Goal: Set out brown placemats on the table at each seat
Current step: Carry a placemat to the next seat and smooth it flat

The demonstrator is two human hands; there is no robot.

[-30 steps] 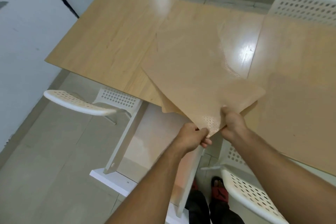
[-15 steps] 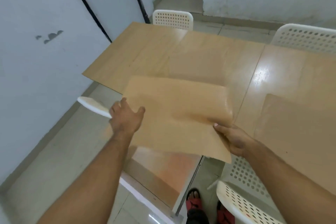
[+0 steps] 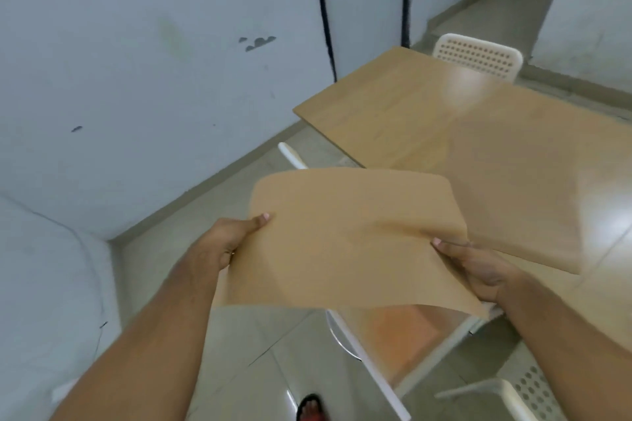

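Clearly the brown placemat (image 3: pixel 345 243) is a thin, light sheet: it hangs in the air off the near-left corner of the table (image 3: pixel 410 113) and bows between its two held edges, with a soft ripple near the right side and its lower right corner drooping. The left hand (image 3: pixel 222 246) pinches the mat's nine o'clock edge, thumb on top and fingers closed beneath; the right hand (image 3: pixel 478 267) clamps the three o'clock edge the same way. Such a limp sheet looks best carried by opposite edges, as it is here, since a single-corner hold would probably let it fold and flap. Its surface seems smooth, perhaps a little slippery. Another placemat (image 3: pixel 523 202) already lies flat on the table at about two o'clock from the held one, and a white chair (image 3: pixel 478 56) stands at the far end.
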